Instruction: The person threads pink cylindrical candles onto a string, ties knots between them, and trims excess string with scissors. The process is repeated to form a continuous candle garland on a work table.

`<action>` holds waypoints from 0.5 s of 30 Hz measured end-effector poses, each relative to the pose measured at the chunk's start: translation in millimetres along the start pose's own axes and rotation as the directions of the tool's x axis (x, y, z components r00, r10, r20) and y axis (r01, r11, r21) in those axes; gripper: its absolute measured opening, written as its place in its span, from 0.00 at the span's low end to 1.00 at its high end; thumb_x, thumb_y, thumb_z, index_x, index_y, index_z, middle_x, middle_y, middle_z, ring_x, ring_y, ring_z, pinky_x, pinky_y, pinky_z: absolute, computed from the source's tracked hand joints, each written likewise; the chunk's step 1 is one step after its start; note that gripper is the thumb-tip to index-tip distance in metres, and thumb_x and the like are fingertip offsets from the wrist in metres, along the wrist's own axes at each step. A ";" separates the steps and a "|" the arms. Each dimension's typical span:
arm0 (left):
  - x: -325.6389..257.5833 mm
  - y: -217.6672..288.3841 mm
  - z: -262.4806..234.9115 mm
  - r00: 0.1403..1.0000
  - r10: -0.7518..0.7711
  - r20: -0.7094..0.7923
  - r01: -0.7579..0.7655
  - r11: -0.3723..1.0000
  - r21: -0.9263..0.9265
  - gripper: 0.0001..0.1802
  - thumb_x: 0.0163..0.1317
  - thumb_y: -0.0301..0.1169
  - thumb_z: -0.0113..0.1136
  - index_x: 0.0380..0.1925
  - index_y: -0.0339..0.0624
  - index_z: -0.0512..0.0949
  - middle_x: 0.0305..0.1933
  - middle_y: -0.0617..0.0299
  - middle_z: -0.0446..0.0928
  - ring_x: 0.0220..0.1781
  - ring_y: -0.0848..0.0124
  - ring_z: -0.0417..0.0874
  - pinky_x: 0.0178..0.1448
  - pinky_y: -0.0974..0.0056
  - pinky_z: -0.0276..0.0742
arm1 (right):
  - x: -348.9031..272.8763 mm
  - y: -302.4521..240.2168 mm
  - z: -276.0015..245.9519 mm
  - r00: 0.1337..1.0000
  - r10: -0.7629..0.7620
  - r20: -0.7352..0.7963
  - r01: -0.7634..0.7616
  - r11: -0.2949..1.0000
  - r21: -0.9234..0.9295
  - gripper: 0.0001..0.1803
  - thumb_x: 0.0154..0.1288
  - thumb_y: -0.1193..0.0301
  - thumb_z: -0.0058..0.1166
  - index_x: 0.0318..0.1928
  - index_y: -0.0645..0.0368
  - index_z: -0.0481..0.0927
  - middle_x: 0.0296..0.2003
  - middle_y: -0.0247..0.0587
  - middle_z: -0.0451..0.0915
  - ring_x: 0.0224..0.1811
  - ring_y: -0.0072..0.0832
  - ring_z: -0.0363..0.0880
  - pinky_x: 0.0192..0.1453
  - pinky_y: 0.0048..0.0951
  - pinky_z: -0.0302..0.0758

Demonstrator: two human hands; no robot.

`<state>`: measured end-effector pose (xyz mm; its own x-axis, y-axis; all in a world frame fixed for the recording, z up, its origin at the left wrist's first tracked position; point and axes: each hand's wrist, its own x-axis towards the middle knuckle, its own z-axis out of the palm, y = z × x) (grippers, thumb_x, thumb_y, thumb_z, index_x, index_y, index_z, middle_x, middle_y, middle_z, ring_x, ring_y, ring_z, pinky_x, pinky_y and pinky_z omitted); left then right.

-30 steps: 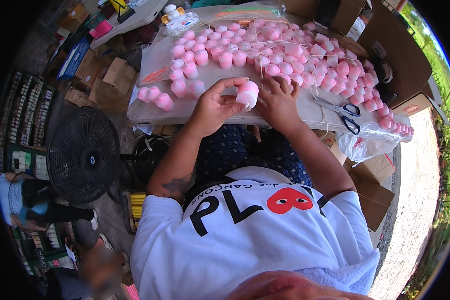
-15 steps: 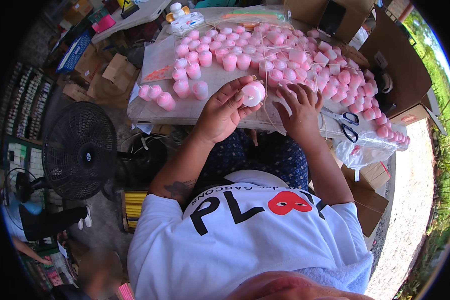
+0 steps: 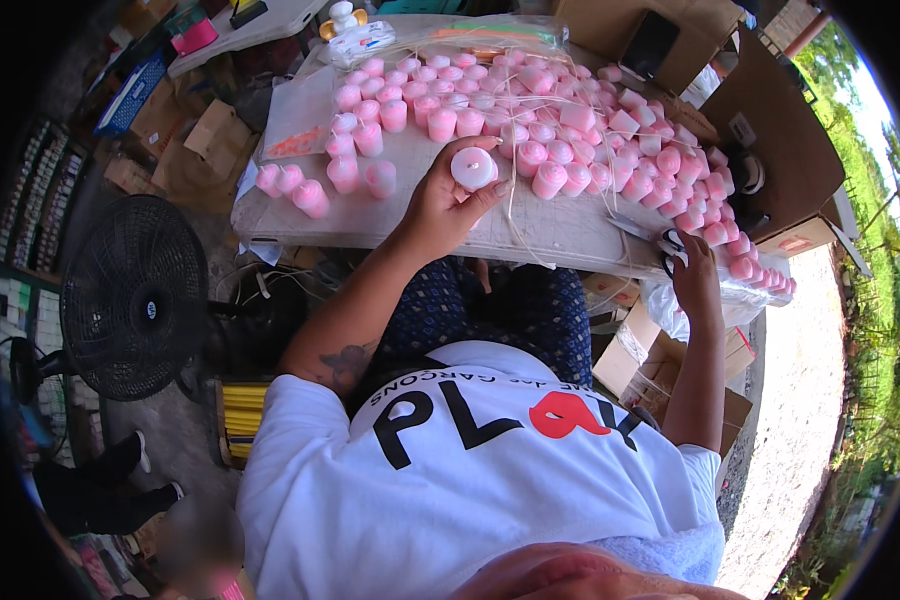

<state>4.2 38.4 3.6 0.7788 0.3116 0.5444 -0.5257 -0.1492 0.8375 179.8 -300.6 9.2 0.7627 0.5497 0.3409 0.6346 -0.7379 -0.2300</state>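
In my left hand [image 3: 440, 208] is a small round pink-and-white candle [image 3: 473, 168], held between thumb and fingers with its pale top and short wick facing up. Over by the table's right front edge, my right hand [image 3: 698, 278] has its fingers at the dark handles of a pair of scissors [image 3: 632, 227]. The scissors' blades lie on the table, pointing left. Beyond both hands stand many pink cup-shaped candles [image 3: 441, 124], packed densely toward the right, some tipped over. Pale strings [image 3: 513, 215] trail across them and over the front edge.
The candles stand on a whitish table [image 3: 410, 225]. Open cardboard boxes [image 3: 785, 130] border its right side, with a dark phone [image 3: 656, 45] on one. A clear plastic bag [image 3: 665, 305] hangs below the scissors. To the left are a black fan [image 3: 135, 295] and another person's legs [image 3: 110, 490].
My right hand has left the held candle and reached right to the scissors. The left hand has tilted the candle so its top faces up. The view has shifted slightly.
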 end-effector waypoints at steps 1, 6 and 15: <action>3.0 -4.2 -1.3 1.000 0.020 -0.006 -0.020 1.000 -0.017 0.22 0.65 0.24 0.59 0.57 0.43 0.67 0.45 0.68 0.74 0.44 0.80 0.76 0.52 0.71 0.74 | 4.7 5.8 0.2 0.999 0.013 0.053 -0.015 0.999 0.041 0.22 0.57 0.81 0.50 0.55 0.64 0.75 0.52 0.54 0.77 0.56 0.49 0.74 0.62 0.40 0.69; 27.5 -4.1 -8.0 0.995 -0.044 -0.089 0.033 0.992 -0.125 0.18 0.64 0.31 0.63 0.50 0.41 0.69 0.47 0.66 0.75 0.49 0.77 0.75 0.55 0.68 0.73 | 23.2 22.9 -14.4 0.946 0.084 0.314 -0.131 0.982 0.133 0.27 0.51 0.83 0.50 0.56 0.64 0.74 0.53 0.53 0.77 0.58 0.47 0.74 0.63 0.37 0.69; 32.3 -24.3 -5.3 0.994 -0.024 -0.106 0.029 0.998 0.049 0.21 0.62 0.37 0.66 0.50 0.43 0.70 0.45 0.66 0.76 0.48 0.76 0.76 0.52 0.67 0.74 | 4.4 13.2 -22.3 0.946 0.047 0.322 -0.109 0.978 0.178 0.25 0.44 0.81 0.60 0.49 0.62 0.77 0.44 0.48 0.76 0.50 0.47 0.76 0.57 0.41 0.72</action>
<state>40.3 57.0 0.6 0.7504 0.4132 0.5159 -0.4854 -0.1854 0.8544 188.8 -316.6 28.0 0.7916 0.6108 0.0182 0.5593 -0.7123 -0.4241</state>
